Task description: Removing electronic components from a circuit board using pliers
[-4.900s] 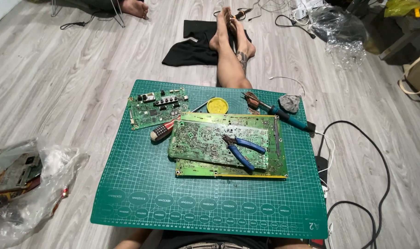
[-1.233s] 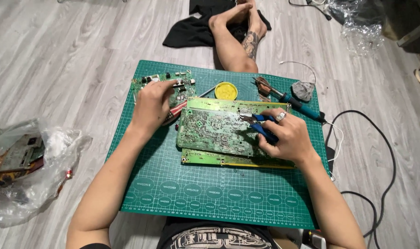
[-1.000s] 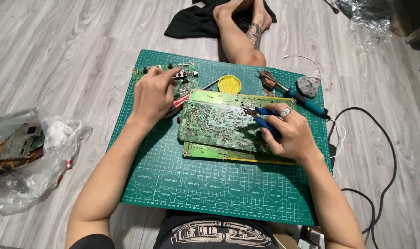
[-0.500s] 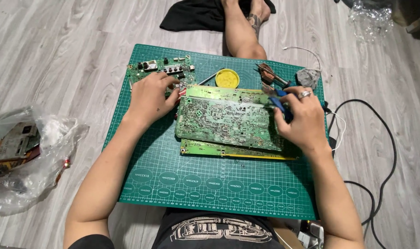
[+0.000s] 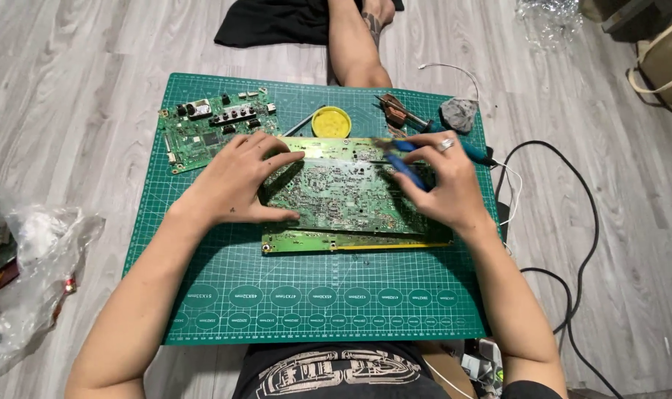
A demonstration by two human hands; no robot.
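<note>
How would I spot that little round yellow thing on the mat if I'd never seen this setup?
Start at the green cutting mat on the wooden floor. Near its far edge, just beyond the large circuit board under both hands, sits the small yellow tin. It is the only round, bright yellow item there, between the smaller green board and the blue-handled tool.
</note>
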